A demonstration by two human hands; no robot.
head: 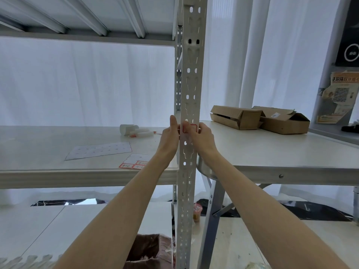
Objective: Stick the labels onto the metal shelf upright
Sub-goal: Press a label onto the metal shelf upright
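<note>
Left hand and right hand fingers hold label against upright.

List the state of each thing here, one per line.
label: on the upright, both hands on it.
left hand: holds the label's left edge.
right hand: holds the label's right edge.
label sheet: flat on the shelf, partly used.
left box: flap ajar.
right box: open.
</note>
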